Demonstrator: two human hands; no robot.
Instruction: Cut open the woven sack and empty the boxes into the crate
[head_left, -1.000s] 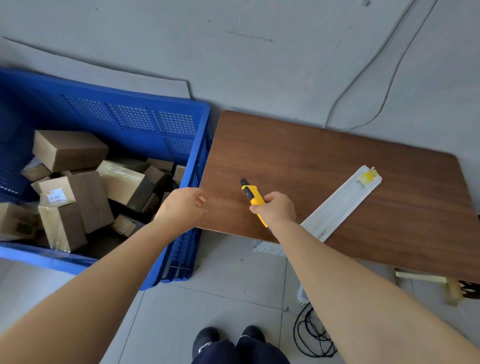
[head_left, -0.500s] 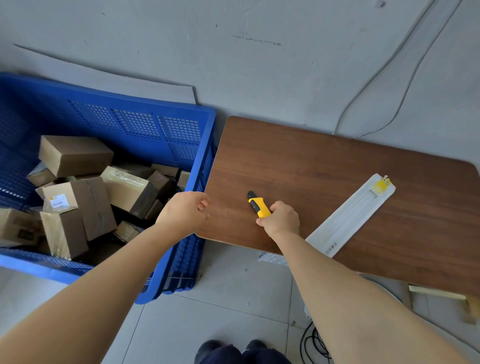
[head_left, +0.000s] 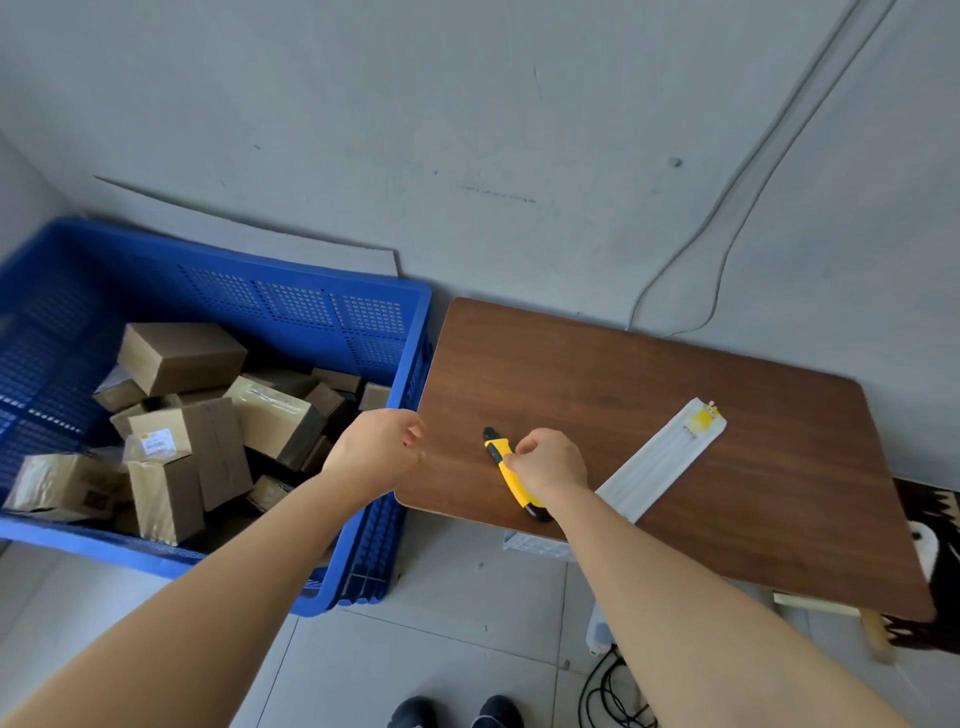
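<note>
We have a single head-worn view, looking steeply down and forward from standing height. It takes in the bench (head_left: 675, 415), the crate (head_left: 311, 312) and the wall (head_left: 467, 130) behind.

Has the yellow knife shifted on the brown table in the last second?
Yes. The yellow knife now lies flat on the table, nearer its front edge, under the right hand.

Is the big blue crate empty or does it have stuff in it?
Not empty. The blue crate holds a jumbled heap of cardboard boxes.
</note>
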